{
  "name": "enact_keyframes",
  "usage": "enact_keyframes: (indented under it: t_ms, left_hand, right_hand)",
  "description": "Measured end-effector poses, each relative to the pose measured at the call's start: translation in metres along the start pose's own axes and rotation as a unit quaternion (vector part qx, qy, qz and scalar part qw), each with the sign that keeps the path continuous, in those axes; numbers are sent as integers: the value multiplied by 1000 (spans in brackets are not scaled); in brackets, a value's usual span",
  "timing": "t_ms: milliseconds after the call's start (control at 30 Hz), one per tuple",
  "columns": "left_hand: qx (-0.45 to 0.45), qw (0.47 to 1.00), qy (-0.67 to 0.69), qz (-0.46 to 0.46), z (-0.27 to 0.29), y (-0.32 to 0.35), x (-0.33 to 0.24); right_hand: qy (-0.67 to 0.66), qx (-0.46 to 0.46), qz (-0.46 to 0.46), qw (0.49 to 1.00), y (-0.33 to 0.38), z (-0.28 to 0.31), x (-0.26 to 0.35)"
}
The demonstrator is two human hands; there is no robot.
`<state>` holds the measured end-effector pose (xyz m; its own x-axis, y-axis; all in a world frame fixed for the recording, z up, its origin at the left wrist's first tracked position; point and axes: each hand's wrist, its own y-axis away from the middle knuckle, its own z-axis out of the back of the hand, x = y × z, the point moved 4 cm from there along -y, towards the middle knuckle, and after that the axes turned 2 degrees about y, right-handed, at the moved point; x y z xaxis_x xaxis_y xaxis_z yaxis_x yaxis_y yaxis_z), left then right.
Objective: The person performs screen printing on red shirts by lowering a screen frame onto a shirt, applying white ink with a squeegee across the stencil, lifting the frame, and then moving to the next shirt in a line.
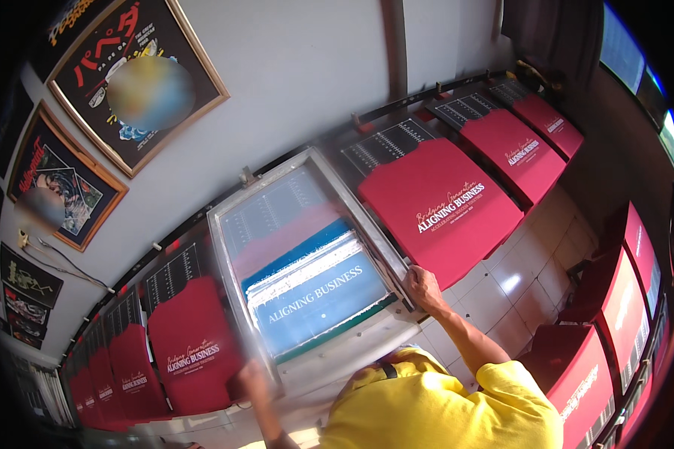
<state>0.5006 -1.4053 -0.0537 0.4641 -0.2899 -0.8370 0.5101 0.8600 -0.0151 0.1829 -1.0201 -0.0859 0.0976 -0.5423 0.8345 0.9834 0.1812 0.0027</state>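
A screen-printing frame point(365, 233) with pale metal rails lies tilted across a board in the middle of the row. Its blue mesh point(296, 320) carries pale lettering, and a ragged streak of white ink point(301, 266) crosses it. My right hand point(422, 289) is closed around the frame's near right corner. My left hand point(254, 380), smeared by motion, is at the near left corner; its fingers cannot be made out. On either side, a printed red shirt point(442, 209) and another red shirt point(191, 348) lie stretched flat over black boards.
More red shirts point(513, 150) on boards continue along the wall to both ends. Another row of shirt-covered boards point(577, 382) stands behind me on the right. White floor tiles point(509, 280) show between the rows. Framed prints point(138, 82) and a hanging cable point(67, 262) are on the left wall.
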Motion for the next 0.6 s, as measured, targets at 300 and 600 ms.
enact_keyframes:
  t_ms: [300,600]
  left_hand:
    - [1,995,-95,-8,6,-2,-9]
    - [-71,987,-34,-143,12,20,-30]
  right_hand:
    - [-71,-56,79,993,16,9,25]
    - [29,91,317,944,54,15,77]
